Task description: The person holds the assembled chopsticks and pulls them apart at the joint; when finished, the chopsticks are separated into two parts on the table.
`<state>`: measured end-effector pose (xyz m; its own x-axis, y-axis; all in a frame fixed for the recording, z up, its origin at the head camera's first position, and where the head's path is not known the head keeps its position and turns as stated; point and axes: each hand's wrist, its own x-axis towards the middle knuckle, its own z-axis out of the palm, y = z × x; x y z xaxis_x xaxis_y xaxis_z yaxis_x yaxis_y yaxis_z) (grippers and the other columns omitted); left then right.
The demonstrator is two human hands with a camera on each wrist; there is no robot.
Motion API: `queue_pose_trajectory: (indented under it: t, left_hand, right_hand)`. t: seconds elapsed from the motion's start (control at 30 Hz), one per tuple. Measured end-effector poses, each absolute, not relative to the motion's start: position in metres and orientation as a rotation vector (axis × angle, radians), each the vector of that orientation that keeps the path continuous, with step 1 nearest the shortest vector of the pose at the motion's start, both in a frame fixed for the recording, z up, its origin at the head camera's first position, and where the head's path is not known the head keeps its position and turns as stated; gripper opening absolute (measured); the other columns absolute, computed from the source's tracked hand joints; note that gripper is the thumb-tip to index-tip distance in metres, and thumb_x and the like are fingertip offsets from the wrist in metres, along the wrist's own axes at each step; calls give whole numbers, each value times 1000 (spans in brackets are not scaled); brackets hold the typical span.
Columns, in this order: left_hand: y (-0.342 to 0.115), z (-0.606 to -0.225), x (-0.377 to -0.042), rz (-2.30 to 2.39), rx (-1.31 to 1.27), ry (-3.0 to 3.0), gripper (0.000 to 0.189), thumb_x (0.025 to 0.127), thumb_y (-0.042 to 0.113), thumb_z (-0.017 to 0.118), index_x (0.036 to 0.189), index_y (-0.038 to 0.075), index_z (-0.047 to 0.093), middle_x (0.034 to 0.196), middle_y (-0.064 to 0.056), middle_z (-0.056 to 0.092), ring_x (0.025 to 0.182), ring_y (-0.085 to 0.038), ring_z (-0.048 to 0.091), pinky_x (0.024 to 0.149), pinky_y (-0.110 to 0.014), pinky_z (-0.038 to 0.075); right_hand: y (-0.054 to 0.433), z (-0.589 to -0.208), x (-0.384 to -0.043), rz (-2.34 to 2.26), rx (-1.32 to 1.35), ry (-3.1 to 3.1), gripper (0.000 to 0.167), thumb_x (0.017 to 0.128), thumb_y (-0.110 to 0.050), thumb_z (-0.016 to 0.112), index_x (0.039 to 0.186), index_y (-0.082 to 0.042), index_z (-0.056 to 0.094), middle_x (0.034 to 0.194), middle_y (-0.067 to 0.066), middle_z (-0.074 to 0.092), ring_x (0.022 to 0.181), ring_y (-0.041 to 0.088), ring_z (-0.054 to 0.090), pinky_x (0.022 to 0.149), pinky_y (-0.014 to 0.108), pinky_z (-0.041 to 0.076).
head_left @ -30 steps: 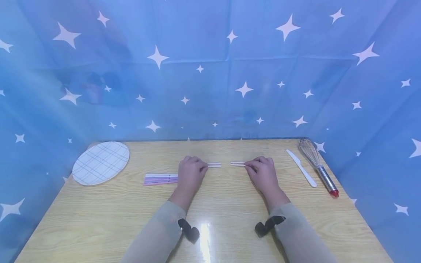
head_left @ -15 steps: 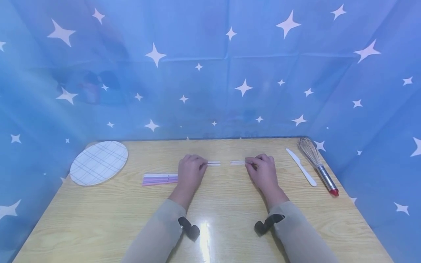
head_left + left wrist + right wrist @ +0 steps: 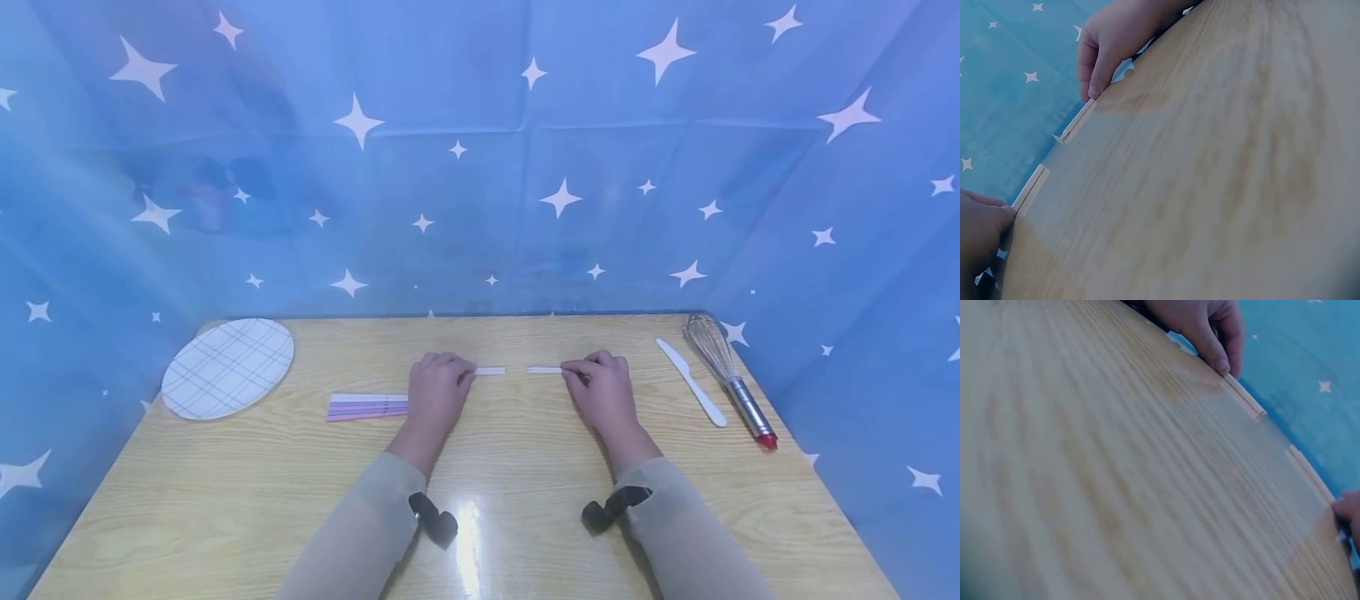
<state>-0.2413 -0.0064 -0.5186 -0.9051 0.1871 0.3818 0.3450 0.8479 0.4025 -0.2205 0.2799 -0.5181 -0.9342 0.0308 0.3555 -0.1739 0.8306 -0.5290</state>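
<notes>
In the head view my left hand (image 3: 437, 392) pinches the left end of a pair of thin pale sticks (image 3: 491, 371) between thumb and fingertips. My right hand (image 3: 604, 392) pinches another such pair (image 3: 543, 370) by its right end. Both pairs lie flat along one line on the tabletop, a short gap apart. Seen from the left wrist, each pair (image 3: 1030, 189) shows two sticks side by side with a dark line between them. The hands hide the outer ends, so their full length cannot be seen. The right wrist view shows the fingertips (image 3: 1222, 366) low against the wood.
Beside my left hand lies a row of white, purple and pink sticks (image 3: 366, 407), partly covered by it. A checked round plate (image 3: 228, 369) stands far left. On the right are a white knife (image 3: 692, 383) and a whisk (image 3: 731, 379). A starry blue curtain (image 3: 450, 250) borders the wooden table (image 3: 517, 467).
Within each pair the two sticks have come closer together, closing the visible slit between them. Both hands keep nearly the same place; the head view has shifted slightly.
</notes>
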Motion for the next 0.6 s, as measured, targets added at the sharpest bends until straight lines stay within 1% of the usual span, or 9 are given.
queue_pose_trajectory:
  t: [0.13, 0.23, 0.33, 0.47, 0.6]
  left_hand:
    - [-6, -518, -242, -684, -395, -2716, 14, 101, 27, 78, 113, 23, 83, 116, 4, 77, 107, -20, 66, 94, -41, 53]
    - [-7, -518, -241, -704, -413, -2694, 23, 101, 28, 78, 123, 22, 80, 118, 2, 77, 106, -22, 66, 94, -43, 53]
    - [-7, -519, -240, -726, -444, -2650, 31, 99, 29, 77, 129, 20, 77, 119, -1, 76, 106, -24, 66, 96, -46, 52]
    - [-7, -519, -240, -734, -480, -2591, 31, 97, 26, 77, 127, 17, 77, 117, -3, 76, 104, -25, 66, 95, -47, 53]
    - [-6, -520, -240, -748, -508, -2545, 36, 96, 21, 76, 132, 17, 75, 116, -3, 76, 103, -25, 66, 94, -46, 52]
  right_hand:
    - [281, -518, -221, 812, 113, -2650, 15, 100, -18, 78, 112, -12, 84, 106, 12, 63, 101, 34, 50, 81, 46, 44]
    - [281, -519, -221, 819, 116, -2647, 15, 100, -18, 78, 112, -12, 84, 106, 12, 63, 100, 34, 50, 80, 45, 43]
    - [281, -519, -221, 840, 109, -2652, 17, 101, -19, 77, 115, -12, 83, 106, 12, 62, 99, 33, 49, 79, 45, 42]
    - [280, -519, -222, 871, 98, -2648, 23, 102, -22, 75, 121, -10, 80, 106, 11, 62, 100, 32, 48, 80, 45, 42]
    - [280, -519, -222, 874, 109, -2614, 22, 101, -23, 75, 117, -8, 81, 101, 10, 62, 98, 32, 48, 80, 45, 41]
